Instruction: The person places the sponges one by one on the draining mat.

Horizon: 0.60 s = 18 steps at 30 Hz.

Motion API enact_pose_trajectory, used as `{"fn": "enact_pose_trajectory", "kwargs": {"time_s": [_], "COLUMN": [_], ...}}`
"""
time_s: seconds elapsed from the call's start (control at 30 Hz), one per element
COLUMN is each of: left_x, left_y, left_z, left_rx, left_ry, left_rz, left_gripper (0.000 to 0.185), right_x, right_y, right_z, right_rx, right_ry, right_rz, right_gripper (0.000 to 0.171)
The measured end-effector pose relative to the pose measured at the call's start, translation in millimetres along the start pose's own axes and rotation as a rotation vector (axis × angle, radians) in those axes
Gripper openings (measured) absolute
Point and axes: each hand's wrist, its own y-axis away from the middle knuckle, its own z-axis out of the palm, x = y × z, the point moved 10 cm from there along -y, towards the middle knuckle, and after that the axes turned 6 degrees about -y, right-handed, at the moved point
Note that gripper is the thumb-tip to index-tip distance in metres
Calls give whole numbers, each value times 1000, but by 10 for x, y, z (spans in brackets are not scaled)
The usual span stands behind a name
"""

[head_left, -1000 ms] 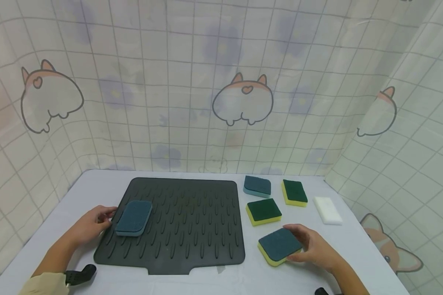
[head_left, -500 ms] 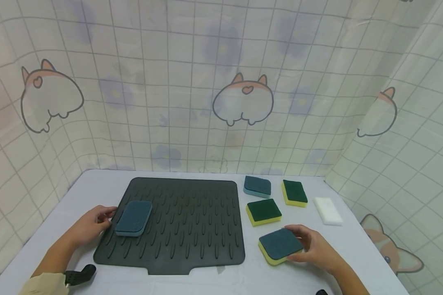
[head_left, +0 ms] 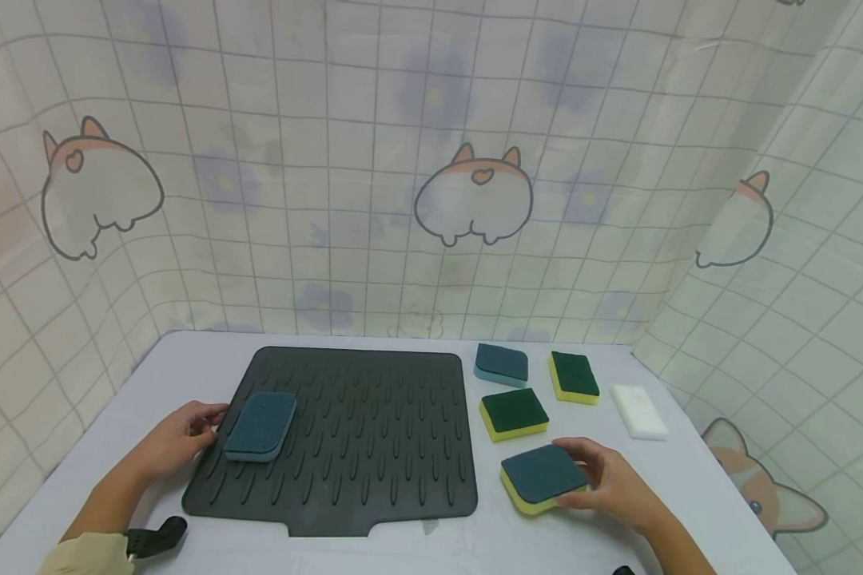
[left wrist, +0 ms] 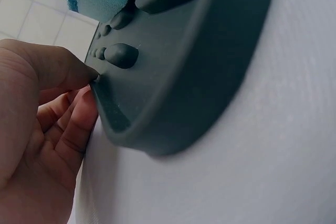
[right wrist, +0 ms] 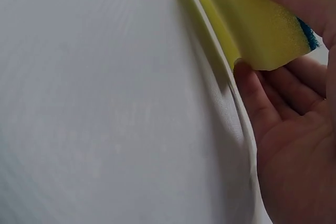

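Observation:
My left hand [head_left: 183, 435] pinches the left edge of a dark grey drying mat [head_left: 374, 447]; in the left wrist view the thumb [left wrist: 68, 69] lies on top of the rim and fingers are below it. On the mat's left side lies a blue sponge [head_left: 261, 426], close to that hand. Right of the mat, my right hand [head_left: 607, 483] grips a yellow sponge with a blue-green scouring top [head_left: 544, 473] by its right end. In the right wrist view its yellow underside [right wrist: 257, 24] is tilted, with thumb and fingers on opposite sides.
Behind the held sponge are two yellow sponges with dark green tops, one nearer [head_left: 514, 411] and one farther [head_left: 574, 375]. A second blue sponge [head_left: 501, 363] stands by the mat's far right corner. A white sponge block [head_left: 638, 411] lies at the right. A patterned curtain [head_left: 367, 200] surrounds the table.
My right hand and the sponge in it have shifted very slightly left in the last half second. The left hand, mat and other sponges look the same.

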Motion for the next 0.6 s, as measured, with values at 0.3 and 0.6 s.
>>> {"fn": "enact_pose_trajectory", "kwargs": {"time_s": [0.3,0.6], "left_x": [-22,-31], "left_y": [-10,-16], "left_z": [13,12], "left_rx": [6,4], "left_ry": [6,7], "left_rz": [5,-4], "left_gripper": [47,48], "right_x": [-28,-76], "right_y": [-45,-89], "right_z": [13,50], "right_rx": [27,47], "right_ry": [-13,-17], "right_rz": [-12,-15], "right_gripper": [83,84]}}
